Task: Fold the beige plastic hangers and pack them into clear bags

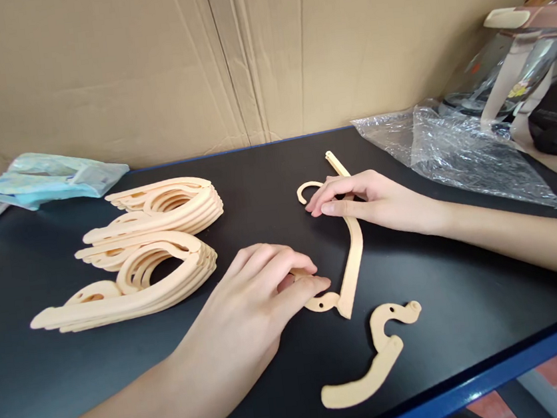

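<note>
Nearest the table's (478, 374) front edge, one loose hanger arm (365, 377) lies untouched. Behind it, the left hand (250, 313), palm down, pinches the lower joint of a part-assembled hanger (352, 261); the right hand (373, 199), fingers extended flat, presses its upper arm beside the hook (306, 189). Farther left, stacked finished hangers (148, 257) suggest much work already done, with this piece left.

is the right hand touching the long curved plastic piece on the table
Touching. The head view shows the right hand lying across the long curved piece near its upper end, fingers pressed on it with no gap, while the left hand covers its lower end.
</note>
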{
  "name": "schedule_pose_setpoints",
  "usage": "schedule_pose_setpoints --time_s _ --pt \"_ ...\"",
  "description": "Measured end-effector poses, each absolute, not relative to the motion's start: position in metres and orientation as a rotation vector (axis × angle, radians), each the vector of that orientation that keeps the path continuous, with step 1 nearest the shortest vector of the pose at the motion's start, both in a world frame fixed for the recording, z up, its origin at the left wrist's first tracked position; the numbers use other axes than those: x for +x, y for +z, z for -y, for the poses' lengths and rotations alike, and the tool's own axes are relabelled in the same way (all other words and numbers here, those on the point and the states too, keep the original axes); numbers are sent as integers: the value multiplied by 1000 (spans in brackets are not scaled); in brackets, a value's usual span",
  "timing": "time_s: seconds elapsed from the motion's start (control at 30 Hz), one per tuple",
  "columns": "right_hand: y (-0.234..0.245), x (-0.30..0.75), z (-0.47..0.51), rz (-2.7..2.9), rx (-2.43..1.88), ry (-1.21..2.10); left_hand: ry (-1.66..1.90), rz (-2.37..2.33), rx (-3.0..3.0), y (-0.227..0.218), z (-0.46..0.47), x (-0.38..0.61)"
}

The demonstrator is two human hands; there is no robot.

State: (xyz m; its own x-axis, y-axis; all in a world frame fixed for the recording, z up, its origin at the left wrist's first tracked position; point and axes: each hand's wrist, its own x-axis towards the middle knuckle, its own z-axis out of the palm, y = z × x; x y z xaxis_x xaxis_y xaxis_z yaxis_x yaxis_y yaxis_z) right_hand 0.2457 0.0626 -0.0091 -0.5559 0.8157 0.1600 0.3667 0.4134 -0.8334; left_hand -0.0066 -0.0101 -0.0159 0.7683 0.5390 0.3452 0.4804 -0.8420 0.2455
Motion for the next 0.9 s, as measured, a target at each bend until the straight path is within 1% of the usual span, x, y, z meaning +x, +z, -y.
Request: schedule_pose_setpoints --time_s 0.1,0.2,0.33,0.53,0.6,0.7,0.9 --pt "-10 246 -60 2231 -949 939 711 -832 2851 -11 11 -5" --pt "-12 246 -58 2359 -974 813 829 -1011 3049 -5 13 -3" --pt "-14 246 -55 2455 -965 701 602 -1350 3382 0 19 0" --pt "-13 247 -54 2496 -975 652 238 -1688 3406 3 31 0" --pt "-13 247 -54 2506 -979 633 175 -1690 3412 3 32 0" --pt "-13 247 -53 2510 -967 602 204 -1612 3455 1 28 1" --pt "-13 246 -51 2518 -930 559 428 -1364 3456 -2 20 0"
